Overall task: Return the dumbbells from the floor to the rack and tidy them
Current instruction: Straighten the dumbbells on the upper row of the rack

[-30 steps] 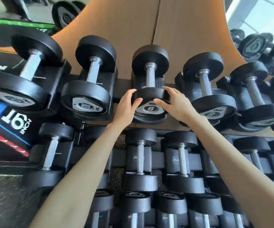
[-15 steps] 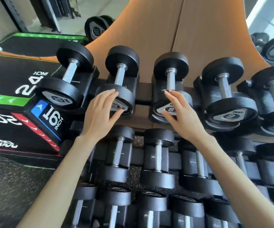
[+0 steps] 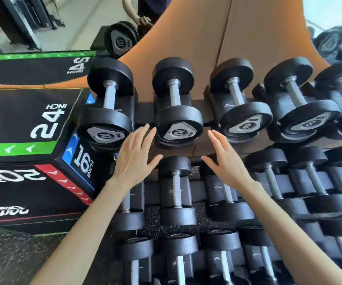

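Head cam: both hands spread flat, fingers apart, holding nothing. Left hand (image 3: 134,159) and right hand (image 3: 226,163) flank the near end of the second 10 dumbbell (image 3: 177,122) on the top tier of the rack (image 3: 144,114). Left fingertips (image 3: 145,128) sit just beside that dumbbell's front head, in the gap between it and the first 10 dumbbell (image 3: 106,118) further left; contact can't be confirmed. Right fingertips (image 3: 212,133) are in the gap between the second 10 and the 8 dumbbell (image 3: 243,120), apart from both. Another 8 dumbbell (image 3: 301,118) is further right of the right hand. All four lie in their cradles, handles pointing away, label ends toward the camera. Below the palms, lower tiers are filled with smaller dumbbells (image 3: 176,188). Left of the left forearm sits a plyo box (image 3: 32,124) marked 24, 16, 20 inch.
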Demonstrator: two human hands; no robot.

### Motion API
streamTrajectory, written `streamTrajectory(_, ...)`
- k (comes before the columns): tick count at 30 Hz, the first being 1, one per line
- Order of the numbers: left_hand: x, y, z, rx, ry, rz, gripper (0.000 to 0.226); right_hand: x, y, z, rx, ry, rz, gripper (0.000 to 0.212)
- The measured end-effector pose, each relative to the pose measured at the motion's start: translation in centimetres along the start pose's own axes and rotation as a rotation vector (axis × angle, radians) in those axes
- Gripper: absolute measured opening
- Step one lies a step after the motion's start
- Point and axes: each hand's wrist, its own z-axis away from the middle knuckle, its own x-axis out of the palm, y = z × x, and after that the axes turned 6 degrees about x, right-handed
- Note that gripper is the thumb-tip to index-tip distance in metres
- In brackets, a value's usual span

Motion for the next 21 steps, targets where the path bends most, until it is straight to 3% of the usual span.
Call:
streamTrajectory(10,1.3,0.2,-9.8,0.149,-0.026,0.239,0.073,0.5,0.1,-3.3,0.17,-0.047,-0.115,0.068)
streamTrajectory(16,2.1,2.1,-15.1,0.157,-0.074,0.175,0.063,2.3,2.1,-7.3,0.148,-0.131,-0.168,0.054)
streamTrajectory(21,2.7,2.0,-15.0,0.102,0.081,0.294,0.059,3.4,3.4,-9.7,0.148,-0.182,-0.316,0.058)
